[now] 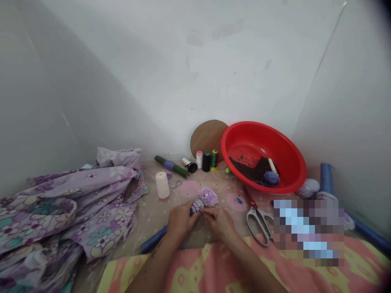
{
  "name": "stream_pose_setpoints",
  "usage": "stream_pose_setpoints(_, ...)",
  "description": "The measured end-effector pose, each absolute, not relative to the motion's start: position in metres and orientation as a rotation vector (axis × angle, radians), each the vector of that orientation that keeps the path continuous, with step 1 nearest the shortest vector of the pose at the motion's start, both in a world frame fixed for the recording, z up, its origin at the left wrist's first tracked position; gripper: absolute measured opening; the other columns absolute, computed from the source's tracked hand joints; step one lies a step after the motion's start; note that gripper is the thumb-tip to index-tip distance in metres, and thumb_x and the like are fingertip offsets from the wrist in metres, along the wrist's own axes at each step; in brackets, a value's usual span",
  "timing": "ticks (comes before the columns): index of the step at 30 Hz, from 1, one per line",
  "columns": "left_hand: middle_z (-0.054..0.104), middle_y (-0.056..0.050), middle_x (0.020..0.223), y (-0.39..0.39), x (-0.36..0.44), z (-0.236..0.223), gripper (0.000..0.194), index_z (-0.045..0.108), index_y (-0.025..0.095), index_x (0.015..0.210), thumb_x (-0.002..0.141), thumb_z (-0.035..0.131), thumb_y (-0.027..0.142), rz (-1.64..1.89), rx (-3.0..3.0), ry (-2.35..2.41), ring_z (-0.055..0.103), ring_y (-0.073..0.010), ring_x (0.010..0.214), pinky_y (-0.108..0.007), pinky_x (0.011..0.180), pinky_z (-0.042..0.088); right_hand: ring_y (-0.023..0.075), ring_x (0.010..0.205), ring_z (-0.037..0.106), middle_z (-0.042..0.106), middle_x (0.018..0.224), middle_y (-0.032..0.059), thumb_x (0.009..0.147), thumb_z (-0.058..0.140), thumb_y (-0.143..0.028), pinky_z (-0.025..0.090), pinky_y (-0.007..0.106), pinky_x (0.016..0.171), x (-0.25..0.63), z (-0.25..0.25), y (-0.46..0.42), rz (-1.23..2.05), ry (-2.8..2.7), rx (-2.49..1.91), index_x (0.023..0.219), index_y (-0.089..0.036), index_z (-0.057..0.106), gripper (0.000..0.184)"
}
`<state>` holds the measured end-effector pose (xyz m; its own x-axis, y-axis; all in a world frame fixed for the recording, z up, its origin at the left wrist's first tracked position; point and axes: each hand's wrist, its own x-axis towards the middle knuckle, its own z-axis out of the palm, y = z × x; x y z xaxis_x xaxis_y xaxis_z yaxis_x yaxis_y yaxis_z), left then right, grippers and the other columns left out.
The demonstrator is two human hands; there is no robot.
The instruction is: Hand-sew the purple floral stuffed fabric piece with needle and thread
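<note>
My left hand [181, 221] is closed around a blue rod [154, 239] just below its padded floral fabric head [208, 197]. Blue and white yarn [197, 206] is wound in bands around the neck under that head. Close against the bands, my right hand [220, 223] pinches a thin pale strand; whether it is thread or a needle cannot be made out. Scissors with grey handles [258, 228] lie open to the right of my hands. A white thread cone [162, 185] stands behind my left hand.
A red basin [293, 162] leans at the back right, with a purple yarn ball [271, 178] inside. Several thread spools [206, 162] stand before a cardboard disc [204, 136]. A green stick [175, 167] lies nearby. Floral cloth [104, 207] is heaped left; a pixelated patch hides the right.
</note>
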<state>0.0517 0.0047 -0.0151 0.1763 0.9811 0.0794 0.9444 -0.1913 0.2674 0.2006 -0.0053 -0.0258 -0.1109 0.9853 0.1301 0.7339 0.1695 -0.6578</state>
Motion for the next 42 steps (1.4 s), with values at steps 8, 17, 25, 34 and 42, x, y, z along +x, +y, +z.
stream_pose_setpoints(8,0.06,-0.005,0.096,0.008,0.05,-0.013,0.047,0.045,0.026,0.113,0.072,0.041,0.048,0.3,2.279,1.861,0.054,-0.0195,0.088,-0.026,0.073,0.036,0.0162,0.078,0.058,0.065,0.083,0.0019,0.074,0.042,-0.023,0.04,0.025,0.066,0.192,-0.037,-0.008,0.55,-1.817,-1.618,0.087,-0.025,0.062,0.024)
stream_pose_setpoints(17,0.06,-0.005,0.094,0.008,0.049,-0.014,0.045,0.047,0.026,0.11,0.072,0.039,0.047,0.311,2.315,1.851,0.054,-0.0203,0.086,-0.026,0.07,0.037,0.0163,0.075,0.057,0.065,0.078,0.0028,0.073,0.043,-0.023,0.039,0.025,0.066,0.187,-0.042,-0.006,0.555,-1.745,-1.594,0.079,-0.022,0.063,0.021)
stream_pose_setpoints(25,0.06,-0.006,0.095,0.007,0.051,-0.013,0.045,0.047,0.024,0.111,0.071,0.04,0.044,0.283,2.292,1.851,0.054,-0.0199,0.086,-0.026,0.07,0.036,0.0154,0.065,0.055,0.063,0.069,0.0022,0.073,0.042,-0.026,0.038,0.024,0.059,0.184,-0.048,-0.002,0.571,-1.689,-1.561,0.07,-0.021,0.061,0.02)
stream_pose_setpoints(34,0.06,-0.005,0.092,0.003,0.055,-0.007,0.037,0.052,0.022,0.101,0.071,0.042,0.041,0.26,2.226,1.878,0.054,-0.0181,0.086,-0.023,0.07,0.035,0.0151,0.062,0.054,0.059,0.066,0.0015,0.068,0.042,-0.02,0.038,0.024,0.057,0.177,-0.048,-0.001,0.594,-1.577,-1.439,0.076,-0.018,0.052,0.013)
stream_pose_setpoints(42,0.061,-0.004,0.091,0.003,0.053,-0.008,0.037,0.051,0.024,0.103,0.07,0.045,0.04,0.303,2.226,1.845,0.055,-0.0184,0.084,-0.024,0.068,0.036,0.0153,0.066,0.053,0.06,0.072,0.0027,0.069,0.038,-0.013,0.037,0.024,0.06,0.187,-0.029,-0.011,0.371,-1.875,-1.496,0.097,-0.019,0.051,0.031)
